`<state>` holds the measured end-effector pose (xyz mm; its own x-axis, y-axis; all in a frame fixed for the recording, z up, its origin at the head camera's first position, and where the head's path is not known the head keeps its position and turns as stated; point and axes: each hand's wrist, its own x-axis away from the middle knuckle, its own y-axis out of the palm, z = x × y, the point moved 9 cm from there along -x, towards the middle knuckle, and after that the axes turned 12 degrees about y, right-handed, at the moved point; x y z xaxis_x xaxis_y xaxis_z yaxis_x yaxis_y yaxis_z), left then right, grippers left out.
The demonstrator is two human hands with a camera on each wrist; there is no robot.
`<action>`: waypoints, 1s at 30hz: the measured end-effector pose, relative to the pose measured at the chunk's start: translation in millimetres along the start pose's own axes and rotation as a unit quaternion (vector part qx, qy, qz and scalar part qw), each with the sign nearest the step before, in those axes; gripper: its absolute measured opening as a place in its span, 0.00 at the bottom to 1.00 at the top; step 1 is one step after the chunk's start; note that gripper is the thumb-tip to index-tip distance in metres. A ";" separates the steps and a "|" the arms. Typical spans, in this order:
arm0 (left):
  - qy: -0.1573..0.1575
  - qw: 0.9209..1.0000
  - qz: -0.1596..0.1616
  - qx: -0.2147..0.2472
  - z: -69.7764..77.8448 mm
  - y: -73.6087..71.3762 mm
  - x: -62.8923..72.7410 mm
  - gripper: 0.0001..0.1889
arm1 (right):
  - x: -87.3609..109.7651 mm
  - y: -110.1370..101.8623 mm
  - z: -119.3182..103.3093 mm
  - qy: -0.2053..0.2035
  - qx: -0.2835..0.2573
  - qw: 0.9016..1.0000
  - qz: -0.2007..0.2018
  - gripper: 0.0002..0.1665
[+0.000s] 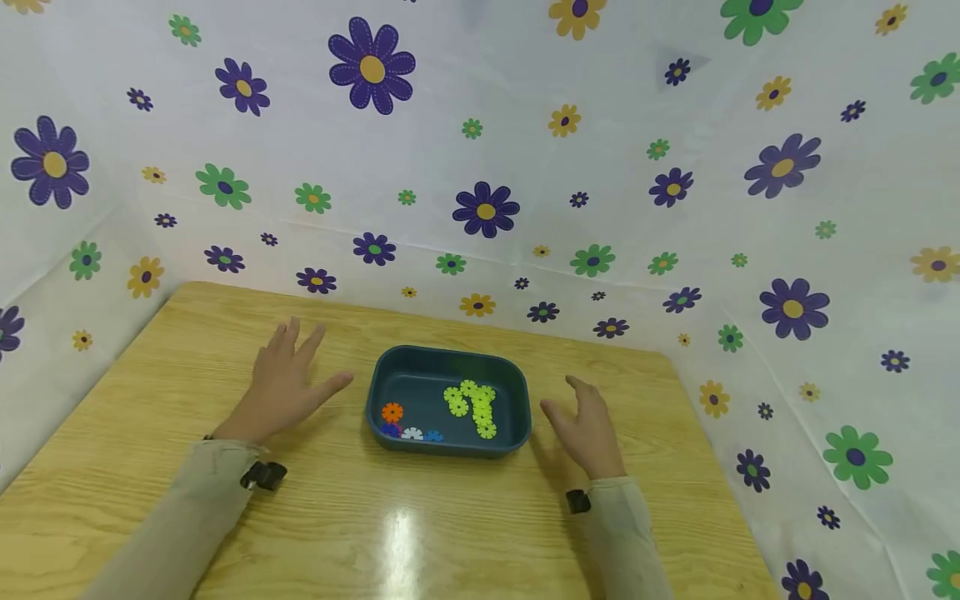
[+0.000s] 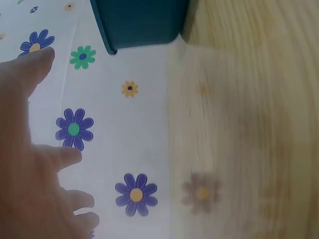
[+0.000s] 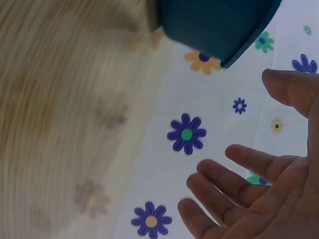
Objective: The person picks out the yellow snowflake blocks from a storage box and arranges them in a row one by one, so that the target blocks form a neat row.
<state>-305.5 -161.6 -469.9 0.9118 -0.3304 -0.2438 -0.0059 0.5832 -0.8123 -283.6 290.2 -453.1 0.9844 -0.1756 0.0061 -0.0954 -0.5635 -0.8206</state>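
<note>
A dark teal tray [image 1: 450, 448] sits between the two hands on the wooden table. Inside it, several yellow-green notched discs [image 1: 482, 408] lie in a cluster toward the right. An orange notched disc [image 1: 392, 412], a white one [image 1: 412, 434] and blue ones [image 1: 433, 436] lie at its near left. My left hand [image 1: 281, 387] is held left of the tray, fingers spread and thumb toward it, holding nothing. To the tray's right, my right hand [image 1: 588, 427] is apart from the wall, fingers loosely extended and palm bare in the right wrist view.
The wooden table [image 1: 315, 533] reaches back to a white flower-printed sheet [image 1: 420, 150], which hangs behind it and along both sides. Black straps with small dark blocks [image 1: 264, 476] are worn at both wrists over beige sleeves [image 1: 180, 517].
</note>
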 end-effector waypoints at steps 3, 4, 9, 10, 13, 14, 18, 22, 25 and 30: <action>-0.003 0.998 -0.010 0.062 0.3 9.6 -2.5 0.51 | 0.6 1.8 -10.4 -0.010 -0.031 0.999 -0.006 0.39; -0.004 0.996 -0.010 0.087 0.6 12.2 -2.9 0.50 | 0.7 2.2 -14.5 -0.016 -0.035 0.999 -0.005 0.37; -0.004 0.982 -0.009 0.191 4.1 25.3 -3.8 0.45 | 0.4 7.5 -32.5 -0.032 -0.037 0.999 -0.005 0.33; -0.008 0.978 -0.011 0.209 4.6 28.4 -3.6 0.44 | 0.6 8.9 -36.2 -0.033 -0.037 0.999 -0.007 0.33; -0.023 0.962 -0.022 0.270 7.3 39.2 -2.6 0.43 | 1.1 14.6 -48.4 -0.040 -0.047 0.998 -0.017 0.30; -0.031 0.955 -0.027 0.292 8.2 43.2 -2.1 0.43 | 1.5 17.3 -52.7 -0.041 -0.056 0.997 -0.023 0.29; -0.053 0.920 -0.051 0.386 13.6 58.8 -0.7 0.44 | 1.6 31.6 -69.4 -0.037 -0.093 0.993 -0.062 0.25; -0.065 0.889 -0.064 0.448 19.2 69.4 1.0 0.45 | 0.5 49.1 -84.0 -0.033 -0.089 0.990 -0.102 0.23; -0.063 0.877 -0.069 0.471 23.1 74.7 2.0 0.46 | 0.0 62.5 -92.6 -0.036 -0.068 0.989 -0.130 0.21; -0.042 0.866 -0.078 0.493 30.6 78.0 2.7 0.42 | -0.9 84.7 -98.7 -0.032 -0.038 0.984 -0.169 0.18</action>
<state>-290.9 -94.3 -517.7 0.8971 -0.4306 -0.0992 0.4349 0.9001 0.0251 -307.1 162.9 -466.1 0.9690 0.0813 0.2335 0.2302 -0.6408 -0.7324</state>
